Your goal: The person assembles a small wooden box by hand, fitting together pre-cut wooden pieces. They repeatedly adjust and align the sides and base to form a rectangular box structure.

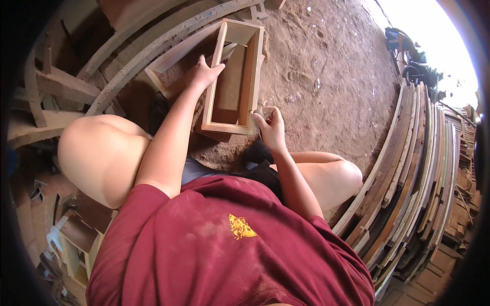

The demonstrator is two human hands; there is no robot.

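A long, rectangular wooden box with a pale rim stands in front of me, its open top toward me. My left hand grips the box's left long side, the thumb laid over the rim and the other fingers on the outer side, partly hidden. At the near right corner of the box, my right hand is closed in a pinch against the rim. Something thin and greyish shows between its fingers, too small to name. Inside the box a pale sliver lies near the far end.
Another wooden frame leans behind the box on the left. Curved wooden pieces stand farther left. Dusty ground spreads to the right, up to a long stack of planks. My bare knees flank the work.
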